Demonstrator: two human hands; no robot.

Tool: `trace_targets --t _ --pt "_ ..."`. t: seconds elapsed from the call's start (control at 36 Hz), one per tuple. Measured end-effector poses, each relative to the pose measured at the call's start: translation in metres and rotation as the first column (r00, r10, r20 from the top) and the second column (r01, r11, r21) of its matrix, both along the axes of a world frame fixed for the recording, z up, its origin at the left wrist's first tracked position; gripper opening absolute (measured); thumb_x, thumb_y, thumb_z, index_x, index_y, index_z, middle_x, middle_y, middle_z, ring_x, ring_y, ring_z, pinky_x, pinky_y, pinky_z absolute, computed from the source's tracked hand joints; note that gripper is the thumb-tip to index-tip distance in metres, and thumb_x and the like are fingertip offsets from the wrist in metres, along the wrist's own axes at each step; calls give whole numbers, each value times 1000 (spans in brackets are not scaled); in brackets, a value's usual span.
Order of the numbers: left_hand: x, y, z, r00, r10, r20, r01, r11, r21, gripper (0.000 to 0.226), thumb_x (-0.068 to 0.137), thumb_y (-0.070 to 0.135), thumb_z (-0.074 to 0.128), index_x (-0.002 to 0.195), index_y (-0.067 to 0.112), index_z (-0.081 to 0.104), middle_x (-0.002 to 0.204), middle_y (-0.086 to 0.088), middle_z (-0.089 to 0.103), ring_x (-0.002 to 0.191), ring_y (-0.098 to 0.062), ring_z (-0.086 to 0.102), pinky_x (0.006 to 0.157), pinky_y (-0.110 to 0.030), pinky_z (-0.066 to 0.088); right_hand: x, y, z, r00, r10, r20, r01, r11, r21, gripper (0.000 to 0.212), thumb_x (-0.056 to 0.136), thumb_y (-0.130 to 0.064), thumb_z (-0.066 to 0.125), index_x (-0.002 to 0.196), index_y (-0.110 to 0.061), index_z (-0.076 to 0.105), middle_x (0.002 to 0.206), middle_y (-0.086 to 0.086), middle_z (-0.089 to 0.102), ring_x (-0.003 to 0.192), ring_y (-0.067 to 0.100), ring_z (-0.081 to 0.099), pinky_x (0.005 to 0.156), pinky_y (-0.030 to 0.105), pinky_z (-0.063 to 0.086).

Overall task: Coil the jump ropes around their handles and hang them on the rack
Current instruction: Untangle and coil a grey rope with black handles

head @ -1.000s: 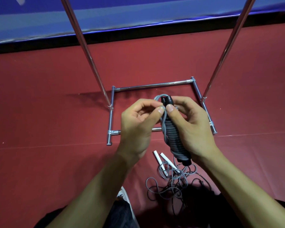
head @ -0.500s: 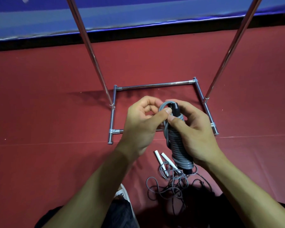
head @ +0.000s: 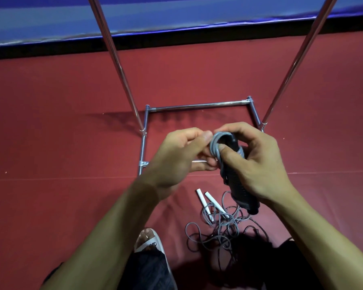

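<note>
Right grip (head: 258, 164): clenched around the dark handles (head: 237, 185) of a jump rope, held above the floor in front of the person; the thumb presses the cord against the upper part of the handles.
Left grip (head: 176, 158): fingers curled, thumb and fingertips pinching the gray rope (head: 215, 143) where it loops over the top of the handles.
Rope state: gray turns are wound round the handles, with one loose loop standing up at the top end between the two hands.
Long axis: the handle bundle runs diagonally, its top end pointing away from the person and a little left, toward the rack base; its black end cap points down and right, toward the person.
Second rope: two white handles (head: 203, 201) lie side by side on the floor just below the held bundle, both slanting up to the left, with a loose tangle of cord (head: 218, 233) spread at their near ends.
Loose strand: one cord rises from the tangle toward the bottom of the held handles; which rope it belongs to cannot be told.
Rack (head: 197, 105): chrome tubes, a rectangular base flat on the floor beyond the hands, two uprights rising out of the top of the view.
Floor (head: 50, 122): red mat, with a blue band (head: 176, 13) along the far edge.
Person: a foot in a white sandal (head: 149, 239) beside the tangle, on its left.
</note>
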State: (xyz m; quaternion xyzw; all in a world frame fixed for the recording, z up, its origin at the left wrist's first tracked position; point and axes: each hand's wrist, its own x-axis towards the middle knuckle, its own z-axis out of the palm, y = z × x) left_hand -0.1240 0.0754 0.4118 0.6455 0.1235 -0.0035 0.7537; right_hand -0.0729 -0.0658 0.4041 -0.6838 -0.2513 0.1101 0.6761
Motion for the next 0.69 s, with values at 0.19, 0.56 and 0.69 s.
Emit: trace_targets --t 0.19,0.56,0.69 --pt "-2 16 3 959 -216 -182 182 966 -186 19 96 12 49 83 5 62 67 -5 64 59 -10 63 64 -24 58 -5 -2 4 997 79 -5 -79 996 -38 22 79 -2 65 86 -23 64 72 -4 62 48 11 53 42 34 46" --pt "7 19 -5 913 -260 -313 144 926 -350 20 88 -4 49 70 5 48 56 -2 35 45 -8 32 46 -22 44 0 -3 -2 989 146 -4 -145 978 -149 22 83 -2 65 84 -24 66 61 14 59 46 12 51 44 36 43" --pt "8 17 -7 900 -296 -321 143 894 -425 16 70 2 56 75 11 43 65 0 26 44 -5 27 41 -16 32 2 -4 0 981 193 -12 -193 970 -149 21 86 -2 65 86 -23 66 60 15 58 46 16 50 43 41 42"
